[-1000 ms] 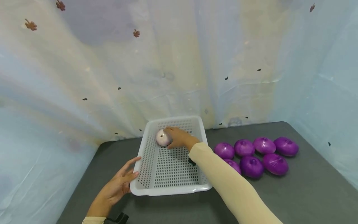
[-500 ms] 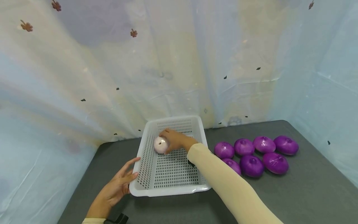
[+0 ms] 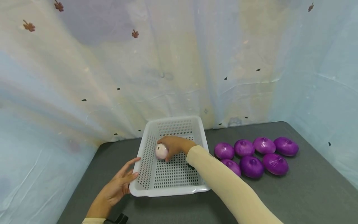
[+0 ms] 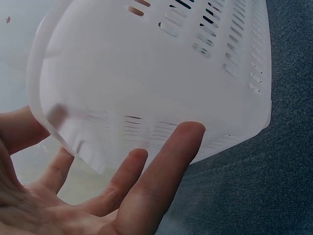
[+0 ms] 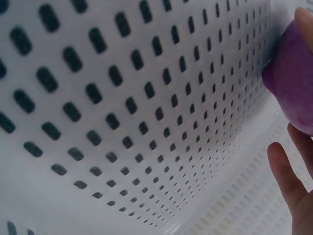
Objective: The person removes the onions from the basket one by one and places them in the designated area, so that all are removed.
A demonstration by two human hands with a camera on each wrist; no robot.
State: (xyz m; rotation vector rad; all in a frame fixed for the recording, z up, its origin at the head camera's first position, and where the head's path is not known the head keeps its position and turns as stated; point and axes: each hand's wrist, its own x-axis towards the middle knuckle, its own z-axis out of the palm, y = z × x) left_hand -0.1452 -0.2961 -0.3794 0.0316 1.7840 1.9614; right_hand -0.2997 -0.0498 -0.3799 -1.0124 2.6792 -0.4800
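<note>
A white perforated plastic basket (image 3: 176,174) stands on the dark table. My left hand (image 3: 118,183) holds it by the left rim; in the left wrist view the fingertips (image 4: 188,134) lie against its outer wall. Inside the basket, at its left side, my right hand (image 3: 174,146) grips a round onion (image 3: 161,151). Its pale end with a small dark spot faces up in the head view. From the right wrist, the onion (image 5: 293,78) looks purple, its pointed tip close to the perforated floor. The hand covers the onion's right side in the head view.
Several glossy purple onions (image 3: 252,167) lie in two rows on the table (image 3: 307,193), right of the basket. The right sleeve (image 3: 223,180) crosses the basket's right rim. Behind the table hangs a pale patterned curtain (image 3: 179,68).
My right hand has taken a fuller grip on the onion and drawn it a little nearer, along the basket's left side. The left hand stays at the rim.
</note>
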